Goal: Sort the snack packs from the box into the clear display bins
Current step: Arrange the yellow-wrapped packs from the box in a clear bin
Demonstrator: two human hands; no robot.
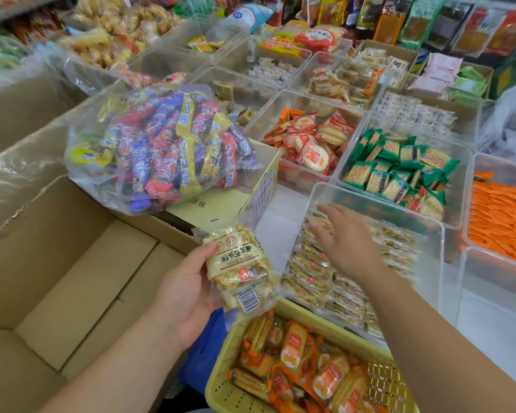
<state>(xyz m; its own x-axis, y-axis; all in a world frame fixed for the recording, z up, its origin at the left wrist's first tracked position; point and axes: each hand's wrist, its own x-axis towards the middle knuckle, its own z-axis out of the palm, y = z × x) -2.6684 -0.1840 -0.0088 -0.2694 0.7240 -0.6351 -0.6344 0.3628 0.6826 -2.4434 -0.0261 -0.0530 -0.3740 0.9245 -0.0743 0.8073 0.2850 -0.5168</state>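
Note:
My left hand [188, 290] grips a small clear snack pack [240, 269] of pale yellow biscuits, held above the gap between the open cardboard box [72, 263] and the bins. My right hand [344, 239] is stretched out flat and blurred, fingers straight, over a clear display bin [429, 234] that holds several packs of the same kind [316, 278]. Nothing shows in the right hand. The visible floor of the cardboard box at the left shows no packs.
A big clear bag of mixed candy bars [164, 147] lies on a yellow carton [221, 201]. A yellow perforated basket [221, 380] of orange biscuit packs sits at the bottom. Further bins hold red packs [310, 141], green packs [399, 171] and orange sticks [501, 216].

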